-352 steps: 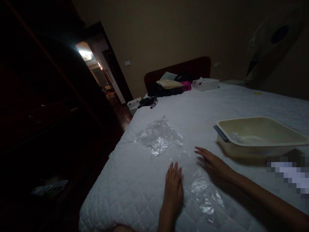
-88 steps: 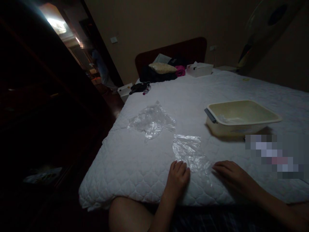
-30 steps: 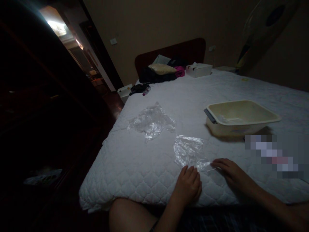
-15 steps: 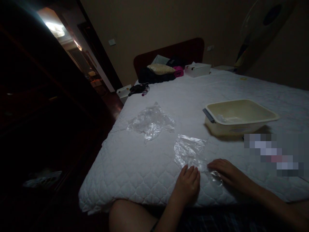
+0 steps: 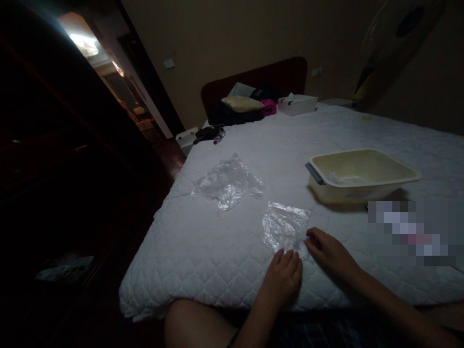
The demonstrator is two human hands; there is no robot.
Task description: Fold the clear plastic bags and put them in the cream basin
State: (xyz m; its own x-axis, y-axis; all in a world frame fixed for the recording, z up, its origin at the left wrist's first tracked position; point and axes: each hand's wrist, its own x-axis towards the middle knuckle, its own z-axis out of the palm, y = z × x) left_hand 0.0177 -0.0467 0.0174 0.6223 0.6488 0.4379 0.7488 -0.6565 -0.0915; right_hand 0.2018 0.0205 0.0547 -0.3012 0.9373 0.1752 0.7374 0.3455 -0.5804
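A clear plastic bag (image 5: 284, 226) lies flattened near the front of the bed. My left hand (image 5: 284, 276) rests palm down at its near edge, fingers stretched out and fingertips touching the plastic. At the bag's right edge, my right hand (image 5: 330, 252) has thumb and fingers drawn together on the film, slightly raised. Farther up the bed a second clear plastic bag (image 5: 229, 182) lies crumpled and spread out, apart from both hands.
A cream plastic basin (image 5: 362, 181) with a grey handle stands on the white quilted bed (image 5: 203, 256) at right. Near it is a blurred-out patch (image 5: 409, 232). White box (image 5: 297, 104), pillow (image 5: 242, 103) and dark cloth lie by the headboard. A fan (image 5: 402, 34) stands at far right.
My right hand has moved up and left, bringing the bag's right-hand flap over toward the bag's middle. My left hand stays in place on the near edge.
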